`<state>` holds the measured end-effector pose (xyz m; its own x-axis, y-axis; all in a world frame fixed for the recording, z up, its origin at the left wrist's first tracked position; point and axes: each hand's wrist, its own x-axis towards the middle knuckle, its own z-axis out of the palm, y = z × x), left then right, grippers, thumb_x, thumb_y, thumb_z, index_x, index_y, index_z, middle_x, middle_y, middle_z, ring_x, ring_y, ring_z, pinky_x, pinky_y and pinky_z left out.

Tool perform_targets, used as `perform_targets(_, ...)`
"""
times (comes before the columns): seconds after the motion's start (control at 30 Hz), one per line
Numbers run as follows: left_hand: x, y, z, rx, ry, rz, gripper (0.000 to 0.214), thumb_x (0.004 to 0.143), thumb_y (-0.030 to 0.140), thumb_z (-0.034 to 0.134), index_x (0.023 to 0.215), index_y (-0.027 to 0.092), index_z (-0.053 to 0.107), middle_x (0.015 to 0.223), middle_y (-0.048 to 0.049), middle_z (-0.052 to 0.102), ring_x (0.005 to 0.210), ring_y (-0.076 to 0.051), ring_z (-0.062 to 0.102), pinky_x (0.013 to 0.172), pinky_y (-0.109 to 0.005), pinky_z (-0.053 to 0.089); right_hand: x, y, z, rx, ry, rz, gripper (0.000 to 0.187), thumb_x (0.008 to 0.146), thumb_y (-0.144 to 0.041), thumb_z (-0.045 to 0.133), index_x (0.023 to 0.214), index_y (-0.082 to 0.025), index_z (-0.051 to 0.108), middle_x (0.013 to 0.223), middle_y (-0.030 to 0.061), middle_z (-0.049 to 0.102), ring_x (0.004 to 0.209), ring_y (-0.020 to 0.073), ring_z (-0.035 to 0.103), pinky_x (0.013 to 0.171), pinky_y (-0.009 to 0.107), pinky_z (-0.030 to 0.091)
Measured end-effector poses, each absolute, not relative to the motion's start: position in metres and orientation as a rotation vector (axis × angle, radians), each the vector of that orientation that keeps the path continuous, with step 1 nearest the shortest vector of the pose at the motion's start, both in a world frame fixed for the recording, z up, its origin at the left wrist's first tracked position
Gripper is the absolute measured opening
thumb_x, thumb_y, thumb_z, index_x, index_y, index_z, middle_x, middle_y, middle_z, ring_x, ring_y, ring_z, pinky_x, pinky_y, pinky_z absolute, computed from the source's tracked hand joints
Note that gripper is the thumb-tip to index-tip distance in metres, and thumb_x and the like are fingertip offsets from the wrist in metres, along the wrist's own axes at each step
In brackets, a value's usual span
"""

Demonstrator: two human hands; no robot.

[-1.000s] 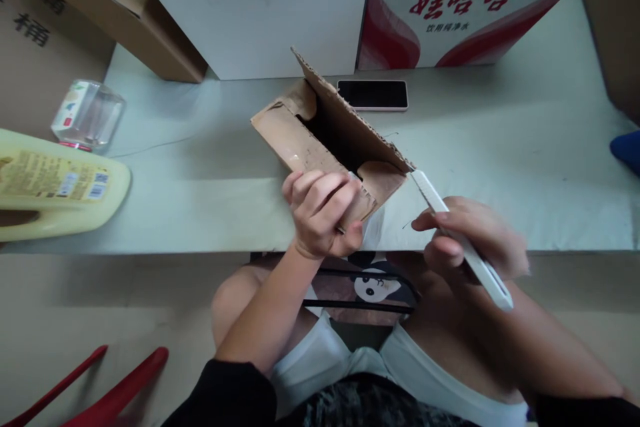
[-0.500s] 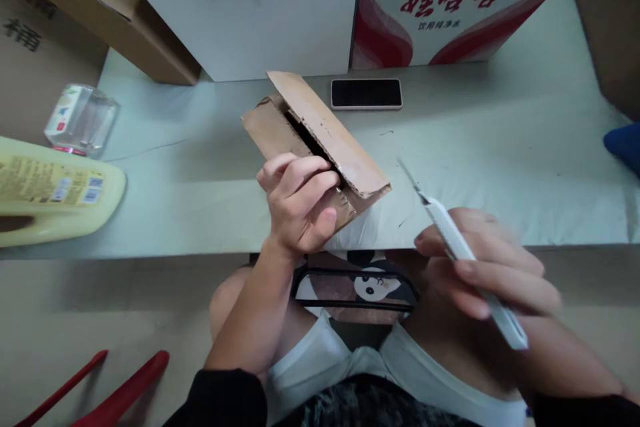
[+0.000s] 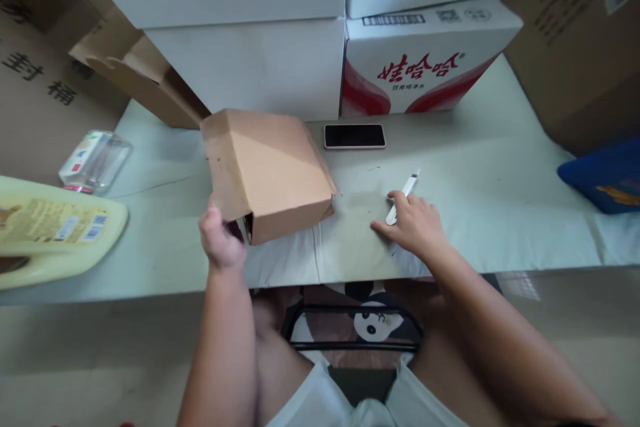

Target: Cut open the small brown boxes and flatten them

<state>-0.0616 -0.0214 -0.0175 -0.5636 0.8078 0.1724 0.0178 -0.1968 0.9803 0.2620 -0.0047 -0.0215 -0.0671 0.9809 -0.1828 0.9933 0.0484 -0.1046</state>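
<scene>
A small brown cardboard box (image 3: 267,170) lies on the pale green table (image 3: 480,173), its broad face up. My left hand (image 3: 220,237) grips its near left corner, fingers tucked under the edge. A white utility knife (image 3: 403,194) rests flat on the table to the right of the box. My right hand (image 3: 413,223) lies on the table over the knife's near end, fingers stretched and resting on it.
A black phone (image 3: 355,136) lies behind the box. White cartons (image 3: 250,60) and a red-printed carton (image 3: 425,57) stand at the back. A yellow jug (image 3: 55,230) and a clear bottle (image 3: 93,160) lie at the left; a blue object (image 3: 603,173) at the right.
The box has been turned over and moved left, flaps no longer showing. My right hand has lowered the knife from the air onto the table. The view has tilted up.
</scene>
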Motion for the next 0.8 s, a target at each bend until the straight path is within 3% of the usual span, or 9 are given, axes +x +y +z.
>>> perform_targets(0.07,-0.061,-0.022,-0.015,0.798,1.459,1.824,0.052,0.072,0.065,0.062,0.099,0.021,0.069,0.111,-0.0089,0.072,0.123,-0.030,0.062,0.110,-0.044,0.046,0.260,-0.006,-0.020,2.131,2.192,-0.329,0.072,0.079,-0.066,0.065,0.133,-0.018,0.058,0.110,0.0200,0.063,0.103,0.0393,0.059,0.087,0.050,0.044)
perform_targets(0.17,-0.057,-0.024,-0.007,0.795,1.494,1.669,0.046,0.064,0.048,0.076,0.101,0.022,0.072,0.108,-0.0065,0.075,0.125,-0.030,0.061,0.114,-0.043,0.044,0.251,-0.008,-0.020,2.215,2.227,-0.299,0.075,0.079,-0.066,0.065,0.139,-0.020,0.057,0.135,0.0244,0.054,0.127,0.0466,0.049,0.100,0.060,0.038)
perform_targets(0.27,-0.053,-0.025,0.002,0.732,1.447,1.488,0.041,0.059,0.043,0.079,0.095,0.023,0.074,0.098,-0.0065,0.077,0.119,-0.032,0.065,0.109,-0.046,0.048,0.238,-0.009,-0.023,2.111,2.483,-0.384,0.066,0.089,-0.063,0.055,0.141,-0.023,0.057,0.151,0.0177,0.047,0.148,0.0441,0.031,0.116,0.064,0.026)
perform_targets(0.33,-0.050,-0.025,0.005,0.635,1.416,1.396,0.038,0.054,0.040,0.079,0.087,0.023,0.074,0.092,-0.0066,0.077,0.110,-0.033,0.068,0.100,-0.047,0.054,0.232,-0.008,-0.025,1.987,2.649,-0.531,0.065,0.092,-0.064,0.050,0.142,-0.023,0.055,0.151,0.0151,0.050,0.151,0.0401,0.029,0.121,0.062,0.023)
perform_targets(0.43,-0.044,-0.025,0.003,0.588,1.408,1.365,0.034,0.053,0.043,0.077,0.079,0.021,0.070,0.090,-0.0068,0.076,0.102,-0.032,0.069,0.092,-0.046,0.057,0.228,-0.006,-0.025,1.914,2.858,-0.658,0.081,0.084,-0.068,0.060,0.144,-0.015,0.051,0.153,0.0201,0.049,0.151,0.0408,0.031,0.123,0.062,0.024)
perform_targets(0.53,-0.041,-0.027,-0.005,0.739,1.568,1.422,0.037,0.059,0.047,0.078,0.083,0.021,0.068,0.090,-0.0050,0.074,0.100,-0.028,0.068,0.088,-0.039,0.056,0.231,-0.006,-0.021,1.821,3.096,-0.827,0.071,0.081,-0.063,0.066,0.132,-0.016,0.056,0.140,0.0206,0.060,0.139,0.0384,0.048,0.120,0.061,0.030)
perform_targets(0.63,-0.044,-0.029,-0.014,0.887,1.844,1.407,0.036,0.062,0.050,0.079,0.077,0.020,0.064,0.076,-0.0026,0.068,0.080,-0.023,0.065,0.071,-0.033,0.053,0.236,-0.008,-0.020,1.882,3.031,-1.264,0.053,0.084,-0.055,0.065,0.120,-0.018,0.058,0.111,0.0144,0.072,0.098,0.0269,0.069,0.091,0.045,0.056)
perform_targets(0.7,-0.045,-0.029,-0.016,0.926,1.963,1.365,0.038,0.065,0.053,0.077,0.069,0.020,0.059,0.065,-0.0011,0.060,0.066,-0.019,0.058,0.060,-0.030,0.047,0.237,-0.010,-0.021,1.996,2.890,-1.491,0.047,0.084,-0.053,0.066,0.115,-0.019,0.057,0.092,0.0081,0.072,0.074,0.0197,0.067,0.068,0.033,0.055)
perform_targets(0.8,-0.042,-0.028,-0.013,0.936,1.931,1.371,0.036,0.071,0.054,0.073,0.074,0.020,0.061,0.068,-0.0006,0.060,0.066,-0.017,0.057,0.061,-0.028,0.047,0.235,-0.009,-0.023,2.170,2.851,-1.645,0.038,0.082,-0.052,0.067,0.100,-0.019,0.059,0.079,0.0032,0.069,0.066,0.0162,0.062,0.061,0.027,0.049)
